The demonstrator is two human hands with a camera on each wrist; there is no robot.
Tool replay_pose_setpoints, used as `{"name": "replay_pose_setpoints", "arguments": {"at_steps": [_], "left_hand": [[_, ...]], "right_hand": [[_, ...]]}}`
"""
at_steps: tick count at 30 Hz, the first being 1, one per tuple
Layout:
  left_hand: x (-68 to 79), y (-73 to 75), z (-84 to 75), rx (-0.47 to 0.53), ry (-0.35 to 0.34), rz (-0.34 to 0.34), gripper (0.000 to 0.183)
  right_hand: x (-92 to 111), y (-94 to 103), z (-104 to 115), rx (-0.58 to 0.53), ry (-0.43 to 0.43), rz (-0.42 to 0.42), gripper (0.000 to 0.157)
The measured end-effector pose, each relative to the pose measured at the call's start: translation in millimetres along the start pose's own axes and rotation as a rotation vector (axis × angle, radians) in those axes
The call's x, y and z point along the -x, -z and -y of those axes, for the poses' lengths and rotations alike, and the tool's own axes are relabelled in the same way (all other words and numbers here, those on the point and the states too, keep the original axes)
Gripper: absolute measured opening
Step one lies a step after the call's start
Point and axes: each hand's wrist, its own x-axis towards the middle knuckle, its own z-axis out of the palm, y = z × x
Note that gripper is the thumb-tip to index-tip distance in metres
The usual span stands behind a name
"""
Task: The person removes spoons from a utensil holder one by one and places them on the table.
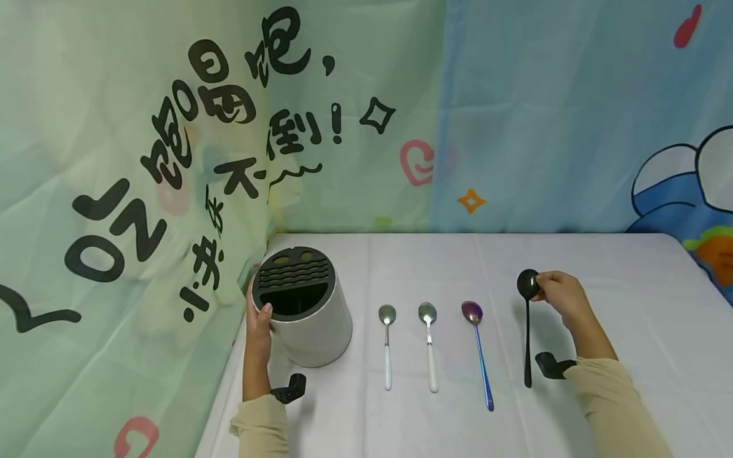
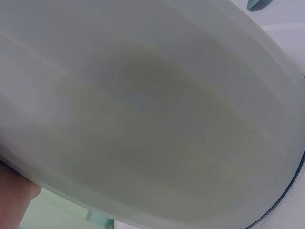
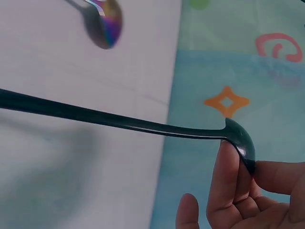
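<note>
My left hand (image 1: 259, 337) holds the left side of a white cylindrical utensil holder (image 1: 321, 337), thumb at the rim of its dark slotted lid (image 1: 294, 270). The holder's pale wall (image 2: 152, 119) fills most of the left wrist view. Over on the right, my right hand (image 1: 564, 296) pinches a black spoon (image 1: 527, 331) by the edge of its bowl. In the right wrist view the thumb and fingers meet at the bowl (image 3: 242, 143), and the handle points away from the hand. The spoon hangs handle-down in the head view, its shadow beside it on the white cloth.
Between the hands lie a spoon with a white handle (image 1: 387, 356), another white-handled spoon (image 1: 432, 362) and a purple-blue spoon (image 1: 483, 362), in a row. A white cloth (image 1: 412, 261) covers the table. Printed curtains (image 1: 355, 191) hang behind and at the left.
</note>
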Motion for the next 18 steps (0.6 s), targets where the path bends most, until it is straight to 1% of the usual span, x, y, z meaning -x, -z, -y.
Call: {"name": "replay_pose_setpoints", "arguments": {"at_steps": [1,5,7,8,9,11,18], "left_hand": [[-0.2,0.4,-0.1,-0.001,-0.005,-0.001,0.07],[-0.8,1.4,0.4,0.0,-0.022,0.005,0.07],[-1.1,1.5,0.4,0.007,-0.029,0.01,0.07],[-1.0,1.4,-0.1,0.01,-0.025,0.009,0.07],[-1.1,1.4,-0.1,0.012,-0.023,0.008,0.07],[-1.3,1.4,-0.3,0.014,-0.018,0.006,0.07],[-0.2,0.8,-1.5,0.005,0.005,0.0,0.07]], "right_hand": [[11,-1.0,13,-0.003,-0.024,0.011,0.06],[60,-0.9,71,-0.017,-0.074,0.082,0.049],[76,-3.1,90,-0.016,-0.072,0.106,0.047],[82,-3.8,95,-0.013,-0.061,0.127,0.047],[85,-5.5,99,-0.003,-0.063,0.136,0.046],[87,-9.6,100,0.017,-0.061,0.151,0.045],[81,-30.9,85,0.05,-0.065,0.167,0.043]]}}
